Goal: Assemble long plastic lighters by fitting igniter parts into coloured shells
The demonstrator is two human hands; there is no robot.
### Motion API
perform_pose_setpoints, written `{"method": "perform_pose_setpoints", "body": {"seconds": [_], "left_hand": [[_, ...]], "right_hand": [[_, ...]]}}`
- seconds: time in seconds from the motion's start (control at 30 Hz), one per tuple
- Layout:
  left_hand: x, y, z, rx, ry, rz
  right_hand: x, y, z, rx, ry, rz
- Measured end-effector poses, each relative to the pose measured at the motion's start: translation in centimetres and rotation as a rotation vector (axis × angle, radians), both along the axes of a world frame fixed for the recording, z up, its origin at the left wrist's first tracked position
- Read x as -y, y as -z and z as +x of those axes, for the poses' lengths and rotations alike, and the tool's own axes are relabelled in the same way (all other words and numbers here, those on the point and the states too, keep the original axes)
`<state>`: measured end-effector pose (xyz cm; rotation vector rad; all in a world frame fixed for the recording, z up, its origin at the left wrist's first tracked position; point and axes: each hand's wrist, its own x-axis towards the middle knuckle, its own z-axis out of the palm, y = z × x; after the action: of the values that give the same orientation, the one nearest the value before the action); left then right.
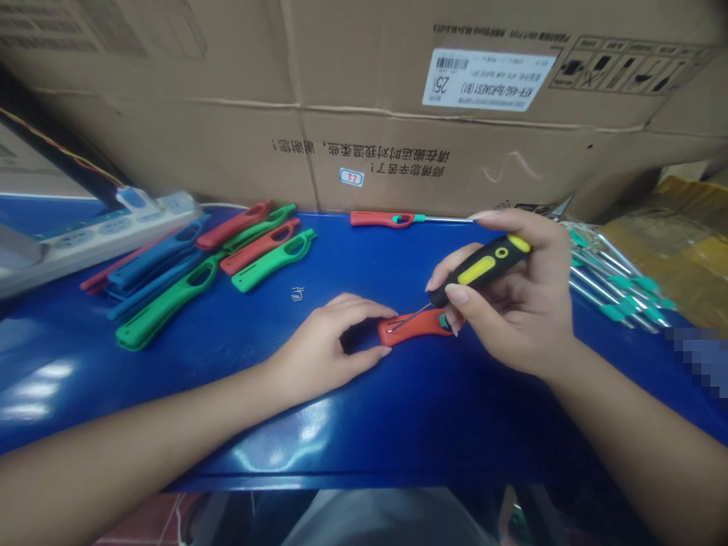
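A red lighter lies flat on the blue table, its handle end towards the left. My left hand pinches that end between thumb and fingers. My right hand is closed round a black and yellow screwdriver, tilted so that its tip meets the lighter's handle near the left end. Behind the right hand, the lighter's far part is hidden. Further back lies another red lighter with a metal tube. A few small screws sit to the left of my left hand.
Red, blue and green lighter handles lie in groups at the left, before a white power strip. Metal tubes with green parts are piled at the right. A large cardboard box stands along the back of the blue table.
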<state>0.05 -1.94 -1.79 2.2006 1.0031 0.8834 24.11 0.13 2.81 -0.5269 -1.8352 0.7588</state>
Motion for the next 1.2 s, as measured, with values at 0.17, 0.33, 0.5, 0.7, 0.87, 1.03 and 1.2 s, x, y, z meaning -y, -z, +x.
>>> {"method": "perform_pose_setpoints", "body": {"seconds": [0.17,0.33,0.5,0.7,0.87,1.03,1.2], "left_hand": [[0.1,-0.1,0.0,-0.016,0.009,0.005],[0.2,-0.1,0.0,-0.036,0.016,0.006],[0.1,0.0,0.0,-0.030,0.021,0.010],[0.1,0.0,0.1,-0.045,0.029,0.012],[0.2,0.2,0.4,-0.043,0.018,0.031],[0.3,0.3,0.8,-0.051,0.009,0.052],[0.5,0.3,1.0,-0.064,0.001,0.057]], "right_hand": [[-0.1,0.1,0.1,0.009,0.006,-0.035],[-0.1,0.1,0.1,0.020,0.013,-0.035],[-0.1,0.2,0.0,0.024,0.006,-0.041],[0.0,0.4,-0.2,0.007,-0.012,-0.039],[0.1,0.3,-0.3,0.035,-0.017,-0.020],[0.4,0.4,-0.2,0.075,0.001,-0.003],[0.5,0.5,-0.2,0.106,-0.010,0.032]]}}
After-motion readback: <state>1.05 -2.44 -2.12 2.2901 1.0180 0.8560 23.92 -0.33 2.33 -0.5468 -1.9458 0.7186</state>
